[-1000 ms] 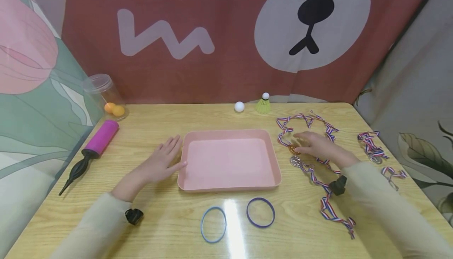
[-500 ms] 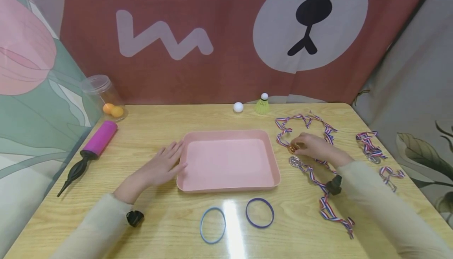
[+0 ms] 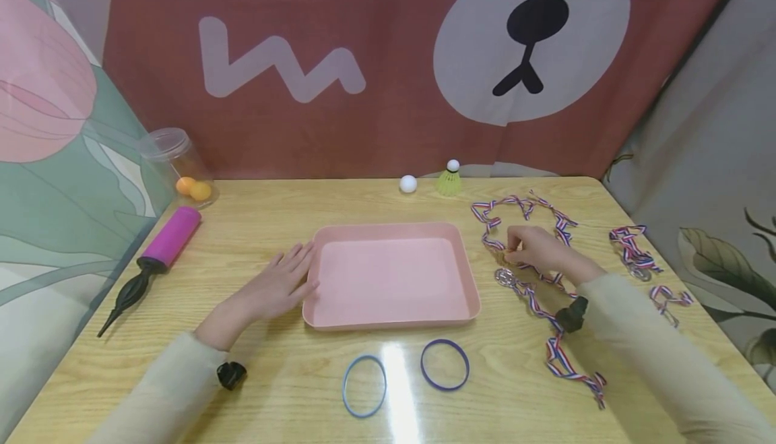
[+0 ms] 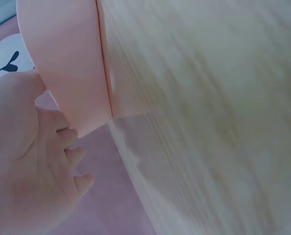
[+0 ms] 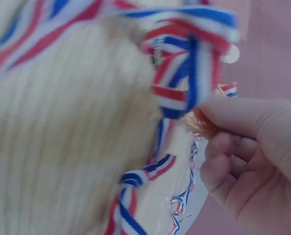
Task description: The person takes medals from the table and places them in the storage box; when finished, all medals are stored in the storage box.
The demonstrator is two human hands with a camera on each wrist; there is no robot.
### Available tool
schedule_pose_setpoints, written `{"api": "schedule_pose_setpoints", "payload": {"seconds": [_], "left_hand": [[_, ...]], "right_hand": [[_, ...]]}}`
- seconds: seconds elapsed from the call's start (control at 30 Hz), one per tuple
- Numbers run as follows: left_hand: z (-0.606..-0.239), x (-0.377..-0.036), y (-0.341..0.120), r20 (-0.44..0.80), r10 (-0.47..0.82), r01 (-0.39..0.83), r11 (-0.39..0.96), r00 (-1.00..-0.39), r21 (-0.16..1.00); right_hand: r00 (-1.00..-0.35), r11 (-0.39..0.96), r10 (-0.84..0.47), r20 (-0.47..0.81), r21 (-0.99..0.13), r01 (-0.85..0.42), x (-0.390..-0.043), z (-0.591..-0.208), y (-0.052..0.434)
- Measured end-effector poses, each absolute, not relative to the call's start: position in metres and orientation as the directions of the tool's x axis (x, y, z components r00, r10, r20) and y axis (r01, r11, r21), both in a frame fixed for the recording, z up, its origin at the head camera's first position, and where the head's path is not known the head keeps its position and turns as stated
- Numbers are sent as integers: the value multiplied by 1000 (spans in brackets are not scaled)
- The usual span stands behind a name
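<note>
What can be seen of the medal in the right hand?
The medal looks bronze or coppery, a small metallic disc, mostly hidden by the right hand, whose fingertips pinch it. A red, white and blue striped ribbon is tied to its top and trails in a loop over the table, right of the pink tray. Whether it is lifted off the table is unclear.

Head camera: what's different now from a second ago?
The right hand, which lay flat over the bronze medal, has curled its fingers and pinched it, drawing back slightly. The left hand stays flat against the pink tray; the silver medal, rings and balls have not moved.
</note>
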State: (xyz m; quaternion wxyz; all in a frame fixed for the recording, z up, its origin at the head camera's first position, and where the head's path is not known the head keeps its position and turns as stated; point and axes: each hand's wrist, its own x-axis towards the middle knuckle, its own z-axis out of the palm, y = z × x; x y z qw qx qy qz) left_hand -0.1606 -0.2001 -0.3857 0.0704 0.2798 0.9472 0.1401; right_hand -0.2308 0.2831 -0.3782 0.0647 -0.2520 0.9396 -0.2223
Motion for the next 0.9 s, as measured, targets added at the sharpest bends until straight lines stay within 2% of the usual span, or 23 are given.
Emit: {"api": "schedule_pose_setpoints", "payload": {"seconds": [0.1, 0.23, 0.37, 0.5, 0.63, 0.77, 0.9], "left_hand": [[-385, -160, -200, -51, 549, 511, 804, -834, 303], [-385, -159, -199, -38, 551, 516, 802, -834, 300], [-385, -158, -198, -32, 551, 519, 802, -834, 297], [-386, -158, -199, -28, 551, 519, 801, -834, 299], [-385, -157, -198, -27, 550, 518, 801, -835, 299], [-384, -157, -198, -30, 549, 516, 802, -835, 300], [-385, -158, -198, -37, 547, 514, 805, -836, 297]], "right_hand": [[-882, 746, -471, -27, -546, -382, -232, -373, 285], [-899, 674, -423, -114, -703, -228, -234, -365, 290], [-917, 602, -359, -175, -794, -85, -235, -355, 297], [-930, 478, -329, -165, -878, -13, -235, -344, 300], [-951, 348, -288, -113, -937, 6, -237, -335, 301], [-976, 288, -214, -42, -957, -22, -237, -321, 301], [-994, 388, -111, 20, -920, -62, -233, -300, 300]]}}
